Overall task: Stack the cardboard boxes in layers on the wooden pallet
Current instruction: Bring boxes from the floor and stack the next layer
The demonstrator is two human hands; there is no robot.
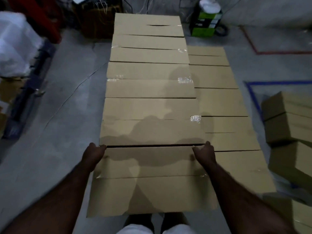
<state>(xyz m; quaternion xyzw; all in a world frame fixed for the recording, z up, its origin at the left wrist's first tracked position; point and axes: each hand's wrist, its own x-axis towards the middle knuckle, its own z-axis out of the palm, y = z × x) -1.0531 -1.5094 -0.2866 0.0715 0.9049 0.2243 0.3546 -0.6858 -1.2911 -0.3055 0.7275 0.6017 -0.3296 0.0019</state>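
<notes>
- left grip [93, 153] and right grip [205, 152] clasp the near cardboard box [152, 186] at its far corners.
- a push could pinch thumbs against the box beyond the grip [152, 130].

Matt tan cardboard boxes [150, 105] sealed with glossy clear tape strips [195, 118] over a dull grey concrete floor [67, 98].

The higher row [148, 88] holds 5 boxes [150, 108]; the lower row [219, 102] beside it about 5; at least 3 loose boxes [287, 129] sit right. 2 hands: left hand [93, 153], right hand [205, 153].
</notes>
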